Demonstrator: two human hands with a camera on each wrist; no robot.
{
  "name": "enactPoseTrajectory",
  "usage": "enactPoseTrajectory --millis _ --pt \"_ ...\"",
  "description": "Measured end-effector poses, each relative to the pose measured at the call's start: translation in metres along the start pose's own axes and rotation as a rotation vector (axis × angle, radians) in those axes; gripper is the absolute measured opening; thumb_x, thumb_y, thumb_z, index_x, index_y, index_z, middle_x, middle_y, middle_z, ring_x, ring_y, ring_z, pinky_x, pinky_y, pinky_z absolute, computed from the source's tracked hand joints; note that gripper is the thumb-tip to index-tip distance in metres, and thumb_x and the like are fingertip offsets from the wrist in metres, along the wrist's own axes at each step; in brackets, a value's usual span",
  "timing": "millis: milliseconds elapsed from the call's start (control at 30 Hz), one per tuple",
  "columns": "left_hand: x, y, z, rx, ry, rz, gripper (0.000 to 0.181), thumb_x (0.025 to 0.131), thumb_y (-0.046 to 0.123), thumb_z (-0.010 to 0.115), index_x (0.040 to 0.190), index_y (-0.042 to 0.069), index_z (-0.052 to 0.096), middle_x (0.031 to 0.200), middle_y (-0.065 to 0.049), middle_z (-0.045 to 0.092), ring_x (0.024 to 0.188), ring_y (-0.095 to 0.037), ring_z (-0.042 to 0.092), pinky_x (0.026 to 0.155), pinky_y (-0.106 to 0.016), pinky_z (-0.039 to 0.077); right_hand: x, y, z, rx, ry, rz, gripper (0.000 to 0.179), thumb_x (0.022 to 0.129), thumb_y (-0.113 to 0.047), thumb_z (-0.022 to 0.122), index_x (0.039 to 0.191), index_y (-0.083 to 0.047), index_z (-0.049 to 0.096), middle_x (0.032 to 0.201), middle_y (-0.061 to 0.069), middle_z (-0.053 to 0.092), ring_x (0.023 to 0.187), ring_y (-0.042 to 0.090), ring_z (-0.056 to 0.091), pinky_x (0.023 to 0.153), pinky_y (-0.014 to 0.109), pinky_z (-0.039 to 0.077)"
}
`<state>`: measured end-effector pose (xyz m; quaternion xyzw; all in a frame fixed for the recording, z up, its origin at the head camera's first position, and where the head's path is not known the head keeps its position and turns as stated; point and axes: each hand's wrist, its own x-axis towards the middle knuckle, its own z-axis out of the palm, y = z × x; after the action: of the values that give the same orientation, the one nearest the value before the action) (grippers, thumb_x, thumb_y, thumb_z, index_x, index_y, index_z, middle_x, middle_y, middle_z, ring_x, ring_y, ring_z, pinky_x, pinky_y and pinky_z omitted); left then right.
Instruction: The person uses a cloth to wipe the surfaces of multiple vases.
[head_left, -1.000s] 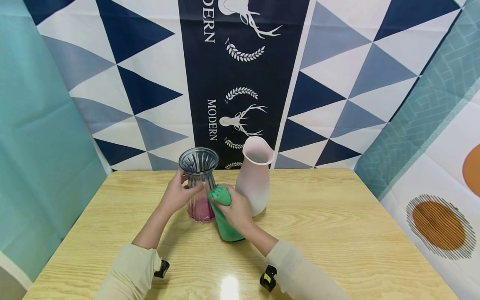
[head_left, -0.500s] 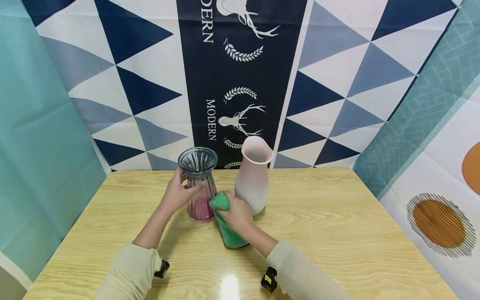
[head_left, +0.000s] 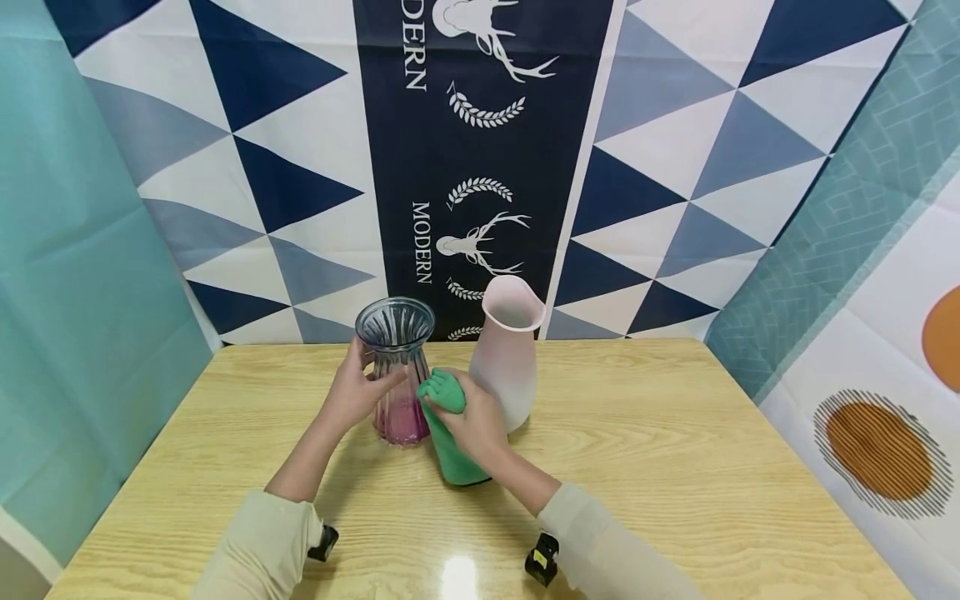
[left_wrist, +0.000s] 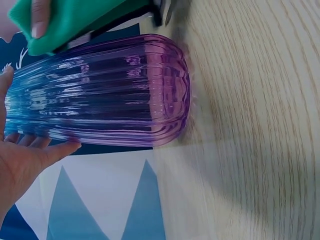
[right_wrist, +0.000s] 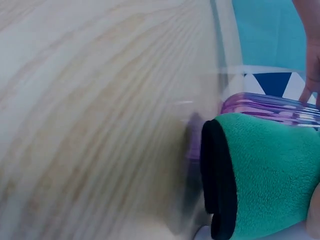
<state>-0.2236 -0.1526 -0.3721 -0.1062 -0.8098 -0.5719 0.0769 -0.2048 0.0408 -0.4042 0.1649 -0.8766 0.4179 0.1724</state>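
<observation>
Fingers curled, left hand (head_left: 352, 393) grips glass vase (head_left: 401, 418), right hand (head_left: 477, 419) cloth (head_left: 453, 454); a rightward jerk could topple the pink vase (head_left: 508, 375).

Glossy glass vase (left_wrist: 105, 92), fuzzy cloth (right_wrist: 272, 172)

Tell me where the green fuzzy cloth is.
In the head view, the green cloth is in the right hand, just right of the ribbed blue-and-pink glass vase; a tall pale pink vase stands behind that hand.
</observation>
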Motion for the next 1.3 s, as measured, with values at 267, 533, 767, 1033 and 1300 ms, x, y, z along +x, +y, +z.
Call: enactPoseTrajectory --millis 267,533,767,1033,1300 --pt "-0.001 -0.002 -0.001 -0.001 -0.006 0.007 0.080 0.084 0.031 0.070 0.146 0.021 0.021 0.140 -0.014 0.042 0.130 -0.036 0.041 0.102 -0.059 0.037 0.013 -0.009 -0.002 0.096 0.130 -0.104 0.048 0.081 -0.025 0.073 0.125 -0.010 0.057 0.116 0.007 0.066 0.105 0.021 0.063 0.091 0.038 0.052" --pt "0.000 -0.004 -0.002 -0.001 -0.024 0.004 0.077 0.085 0.028 0.069 0.146 0.018 0.022 0.141 -0.016 0.041 0.131 -0.038 0.039 0.104 -0.059 0.035 0.024 -0.018 -0.005 0.103 0.168 -0.117 0.047 0.082 -0.027 0.072 0.126 -0.017 0.057 0.115 0.005 0.067 0.104 0.020 0.063 0.089 0.038 0.052" --pt "0.001 -0.003 -0.002 -0.006 -0.033 -0.004 0.078 0.085 0.030 0.068 0.147 0.019 0.021 0.143 -0.015 0.039 0.132 -0.038 0.038 0.105 -0.059 0.033 0.026 -0.018 -0.005 0.083 0.132 -0.102 0.047 0.081 -0.027 0.073 0.124 -0.015 0.058 0.113 0.006 0.068 0.103 0.021 0.064 0.088 0.039 0.052" --pt "0.001 -0.002 -0.002 -0.003 -0.040 -0.019 0.078 0.085 0.030 0.068 0.146 0.018 0.022 0.143 -0.016 0.038 0.133 -0.038 0.037 0.106 -0.057 0.033 0.022 -0.014 -0.004 0.064 0.091 -0.089 0.046 0.081 -0.026 0.073 0.122 -0.010 0.058 0.113 0.009 0.068 0.102 0.025 0.064 0.088 0.042 0.052" --pt "0.003 -0.006 -0.003 -0.001 -0.036 -0.021 0.075 0.085 0.028 0.069 0.144 0.018 0.025 0.141 -0.015 0.042 0.132 -0.036 0.039 0.105 -0.057 0.035 0.016 -0.009 -0.001 0.028 0.059 -0.075 0.045 0.082 -0.025 0.072 0.122 -0.010 0.058 0.115 0.009 0.067 0.104 0.024 0.064 0.090 0.040 0.051"
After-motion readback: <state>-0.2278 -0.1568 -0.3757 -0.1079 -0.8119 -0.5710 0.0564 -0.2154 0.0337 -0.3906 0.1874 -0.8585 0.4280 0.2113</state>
